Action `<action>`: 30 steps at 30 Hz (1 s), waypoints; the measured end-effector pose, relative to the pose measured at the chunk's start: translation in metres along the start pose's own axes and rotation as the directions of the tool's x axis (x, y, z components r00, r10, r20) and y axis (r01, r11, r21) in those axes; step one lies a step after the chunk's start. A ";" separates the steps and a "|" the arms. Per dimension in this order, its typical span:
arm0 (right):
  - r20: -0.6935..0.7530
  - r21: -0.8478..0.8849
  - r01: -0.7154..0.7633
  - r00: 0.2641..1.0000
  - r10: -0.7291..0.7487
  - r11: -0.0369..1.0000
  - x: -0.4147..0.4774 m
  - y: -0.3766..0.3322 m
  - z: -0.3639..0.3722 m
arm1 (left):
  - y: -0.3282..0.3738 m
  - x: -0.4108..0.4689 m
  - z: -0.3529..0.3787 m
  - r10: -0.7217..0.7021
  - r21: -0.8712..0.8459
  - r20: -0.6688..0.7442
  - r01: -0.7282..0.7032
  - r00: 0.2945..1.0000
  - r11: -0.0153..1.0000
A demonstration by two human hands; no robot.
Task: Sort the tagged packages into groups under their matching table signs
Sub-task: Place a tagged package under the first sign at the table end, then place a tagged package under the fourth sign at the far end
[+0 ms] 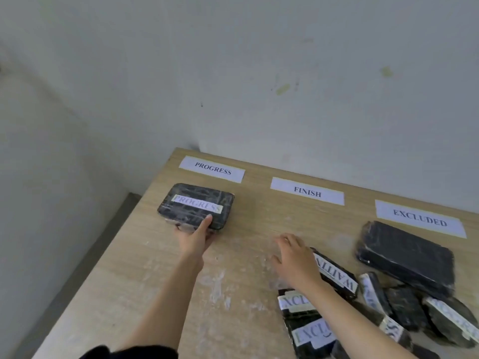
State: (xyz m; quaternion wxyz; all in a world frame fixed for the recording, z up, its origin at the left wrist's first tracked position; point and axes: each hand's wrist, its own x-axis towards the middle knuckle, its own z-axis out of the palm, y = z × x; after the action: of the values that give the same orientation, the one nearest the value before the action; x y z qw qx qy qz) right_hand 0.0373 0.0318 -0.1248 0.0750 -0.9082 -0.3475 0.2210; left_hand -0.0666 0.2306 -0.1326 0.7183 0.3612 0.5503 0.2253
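Observation:
A black wrapped package tagged PROGRESS (196, 205) lies on the wooden table (145, 275) just below the PROGRESS sign (212, 168). My left hand (195, 235) grips its near edge, thumb on top. My right hand (295, 257) hovers with fingers spread beside a package tagged WAITING (337, 274), holding nothing. Two packages tagged EXCLUDED (294, 303) (309, 335) lie under my right forearm. A large black package (405, 255) with no tag showing lies below the EXCLUDED sign (420, 219). Nothing lies under the FINISH sign (307, 191).
Several more tagged black packages (440, 320) are heaped at the right front of the table. The table's far edge meets a pale wall (285, 86); its left edge drops off to the floor (39, 229).

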 end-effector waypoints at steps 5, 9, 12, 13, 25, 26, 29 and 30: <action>-0.057 -0.080 -0.066 0.996 0.062 0.995 0.002 0.018 -0.004 | 0.004 0.038 0.024 -0.040 0.002 -0.060 0.041 0.997 0.999; -0.081 -0.078 -0.180 0.981 0.174 0.981 -0.013 0.036 -0.011 | -0.008 0.045 0.034 0.028 0.094 -0.088 -0.019 0.996 0.995; -0.081 -0.082 -0.254 0.965 0.248 0.964 -0.017 0.044 -0.014 | -0.014 0.050 0.028 0.045 0.104 -0.110 -0.033 0.993 0.994; -0.067 -0.075 -0.269 0.962 0.265 0.960 -0.018 0.045 -0.015 | -0.013 0.045 0.026 0.025 0.110 -0.126 -0.012 0.992 0.994; -0.206 0.530 -0.182 0.920 0.334 0.828 -0.021 0.067 -0.038 | -0.070 -0.087 0.047 0.071 0.578 0.513 -0.405 0.855 0.709; -0.226 0.668 -0.161 0.886 0.404 0.726 -0.022 0.067 -0.044 | -0.071 -0.091 0.052 0.035 0.603 0.577 -0.455 0.816 0.655; -0.124 0.936 -0.092 0.817 0.564 0.340 -0.026 0.069 -0.055 | -0.071 -0.103 0.072 -0.048 0.615 0.690 -0.550 0.722 0.565; -0.080 0.969 -0.073 0.812 0.579 0.236 -0.028 0.071 -0.057 | -0.069 -0.108 0.079 -0.068 0.606 0.703 -0.546 0.708 0.579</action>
State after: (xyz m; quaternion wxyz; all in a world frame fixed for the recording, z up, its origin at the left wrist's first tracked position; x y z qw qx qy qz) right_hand 0.0870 -0.0393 -0.0851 0.6108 -0.7656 0.0780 0.1862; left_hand -0.0280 0.0874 -0.1067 0.5897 0.7672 0.2401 -0.0777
